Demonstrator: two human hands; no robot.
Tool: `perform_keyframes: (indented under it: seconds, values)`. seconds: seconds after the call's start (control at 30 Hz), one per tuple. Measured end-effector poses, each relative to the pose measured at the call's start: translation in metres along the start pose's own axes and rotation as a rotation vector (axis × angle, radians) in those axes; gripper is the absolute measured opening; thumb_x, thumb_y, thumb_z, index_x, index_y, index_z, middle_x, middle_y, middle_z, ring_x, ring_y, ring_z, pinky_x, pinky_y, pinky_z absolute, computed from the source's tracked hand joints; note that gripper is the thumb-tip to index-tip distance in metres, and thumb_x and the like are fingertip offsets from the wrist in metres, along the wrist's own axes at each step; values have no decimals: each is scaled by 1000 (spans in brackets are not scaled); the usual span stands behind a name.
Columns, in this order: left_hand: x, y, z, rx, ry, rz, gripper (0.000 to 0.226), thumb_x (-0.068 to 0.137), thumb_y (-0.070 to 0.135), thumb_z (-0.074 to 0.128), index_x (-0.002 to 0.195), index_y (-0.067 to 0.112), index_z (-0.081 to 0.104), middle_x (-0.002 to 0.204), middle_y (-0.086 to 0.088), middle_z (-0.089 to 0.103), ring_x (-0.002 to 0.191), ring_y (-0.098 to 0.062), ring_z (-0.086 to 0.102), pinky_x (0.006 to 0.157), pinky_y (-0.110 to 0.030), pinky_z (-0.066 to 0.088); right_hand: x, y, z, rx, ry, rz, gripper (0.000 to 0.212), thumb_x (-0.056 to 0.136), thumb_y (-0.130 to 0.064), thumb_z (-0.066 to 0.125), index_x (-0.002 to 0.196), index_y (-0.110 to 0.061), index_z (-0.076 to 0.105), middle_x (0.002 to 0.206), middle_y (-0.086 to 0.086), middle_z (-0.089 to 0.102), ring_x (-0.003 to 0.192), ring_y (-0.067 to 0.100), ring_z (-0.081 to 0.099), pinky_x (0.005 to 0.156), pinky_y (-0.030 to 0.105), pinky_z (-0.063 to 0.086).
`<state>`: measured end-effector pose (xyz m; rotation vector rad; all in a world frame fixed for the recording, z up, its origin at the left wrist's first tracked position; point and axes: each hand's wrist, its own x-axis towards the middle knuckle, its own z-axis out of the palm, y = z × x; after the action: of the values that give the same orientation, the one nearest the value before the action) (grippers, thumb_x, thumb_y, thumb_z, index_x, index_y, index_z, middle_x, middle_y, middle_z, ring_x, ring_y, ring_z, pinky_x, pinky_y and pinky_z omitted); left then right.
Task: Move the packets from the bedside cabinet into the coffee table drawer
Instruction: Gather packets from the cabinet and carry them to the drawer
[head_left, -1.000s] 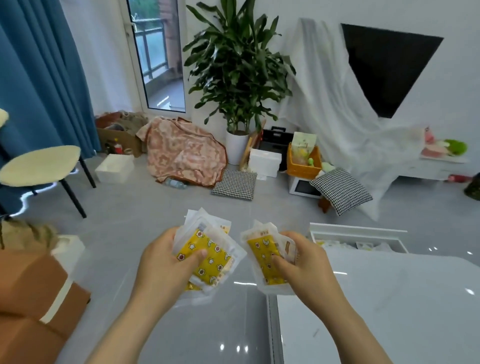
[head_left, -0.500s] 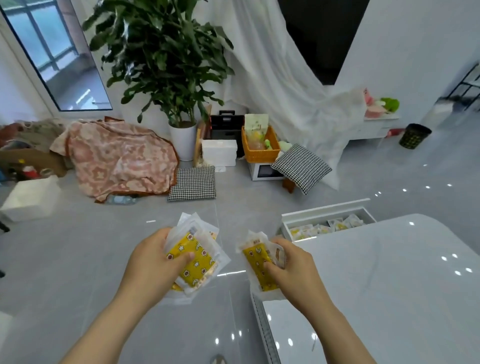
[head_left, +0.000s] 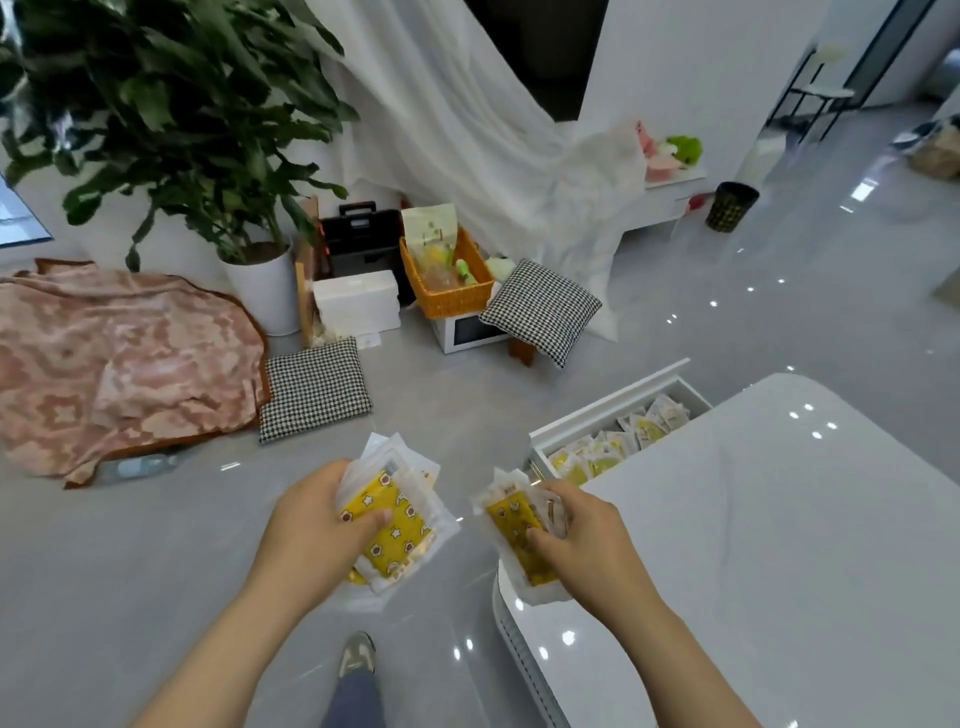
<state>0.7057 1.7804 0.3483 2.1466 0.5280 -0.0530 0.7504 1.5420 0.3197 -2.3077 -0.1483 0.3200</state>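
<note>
My left hand (head_left: 311, 530) grips a stack of clear packets with yellow star-patterned contents (head_left: 402, 525), thumb laid across the top one. My right hand (head_left: 582, 540) holds a smaller bunch of the same yellow packets (head_left: 511, 525), just over the left corner of the white coffee table (head_left: 753, 545). Beyond the table's far edge its white drawer (head_left: 597, 413) stands pulled out, with several yellow and white packets (head_left: 618, 441) lying inside. Both hands hover above the grey floor, to the left of and nearer than the drawer. The bedside cabinet is out of view.
A potted plant (head_left: 208, 156), two checked cushions (head_left: 314, 387), an orange basket (head_left: 447, 280), a white box (head_left: 358, 304) and a pink blanket (head_left: 119, 358) crowd the floor ahead and to the left. My shoe (head_left: 356, 652) shows below the hands. A dark bin (head_left: 730, 205) stands at the far right.
The view has swung right and closer to the coffee table. The open drawer and its packets have come further into sight. Both hands keep their packets.
</note>
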Motion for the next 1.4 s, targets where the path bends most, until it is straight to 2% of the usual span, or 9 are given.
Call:
perform_keyframes:
  seconds: [0.1, 0.27, 0.47, 0.6, 0.7, 0.83, 1.13, 1.27, 1.4]
  values:
    - [50, -2, -13, 17, -62, 33, 22, 77, 16, 74, 88, 29, 61, 81, 6, 68, 77, -9, 63, 67, -28, 50, 31, -16, 10, 22, 31, 38, 22, 85, -22, 64, 98, -38, 58, 82, -22, 59, 78, -5, 58, 61, 9, 47]
    - [131, 0, -38, 71, -176, 118, 26, 77, 16, 74, 82, 35, 57, 81, 8, 67, 77, -6, 62, 62, -23, 46, 82, -51, 29, 28, 104, 114, 19, 86, -22, 63, 95, -38, 56, 83, -17, 61, 76, -4, 58, 58, 6, 45]
    - [211, 3, -46, 150, -303, 181, 19, 75, 16, 75, 88, 24, 63, 78, 6, 67, 75, -9, 63, 69, -33, 52, 124, -64, 50, 38, 170, 287, 18, 84, -17, 61, 99, -27, 62, 87, -9, 66, 79, 6, 62, 68, 22, 54]
    - [255, 15, -33, 196, -396, 219, 18, 76, 18, 74, 88, 21, 62, 79, 6, 65, 75, -9, 61, 65, -28, 49, 150, -59, 50, 74, 204, 369, 17, 87, -23, 61, 101, -33, 59, 89, -12, 64, 79, 2, 61, 63, 12, 48]
    - [293, 28, -19, 217, -458, 237, 19, 74, 18, 75, 89, 23, 63, 80, 4, 68, 76, -13, 65, 71, -37, 54, 178, -53, 45, 102, 252, 423, 17, 88, -27, 61, 100, -38, 56, 90, -11, 64, 79, 3, 61, 66, 13, 50]
    - [345, 54, 3, 239, -523, 277, 15, 78, 18, 72, 87, 24, 61, 79, 3, 67, 76, -15, 64, 73, -41, 54, 226, -43, 36, 110, 298, 464, 27, 90, -30, 60, 116, -28, 59, 96, -9, 62, 84, 8, 59, 69, 14, 48]
    - [445, 119, 43, 288, -618, 335, 22, 82, 14, 70, 86, 31, 57, 84, 5, 67, 80, -13, 64, 72, -32, 52, 327, -27, -4, 110, 338, 549, 24, 90, -20, 59, 114, -14, 59, 92, 0, 60, 78, 11, 53, 71, 22, 48]
    - [484, 141, 64, 309, -675, 351, 22, 81, 17, 72, 79, 32, 57, 82, 7, 68, 75, -8, 63, 60, -20, 46, 356, -19, -22, 144, 390, 605, 21, 88, -22, 62, 107, -16, 61, 87, -3, 60, 83, 16, 61, 78, 32, 54]
    - [528, 166, 94, 345, -720, 386, 21, 78, 20, 75, 75, 30, 57, 77, 9, 66, 72, -5, 61, 57, -19, 41, 386, -7, -31, 186, 445, 680, 20, 87, -23, 63, 107, -21, 62, 91, -4, 63, 88, 17, 63, 81, 34, 56]
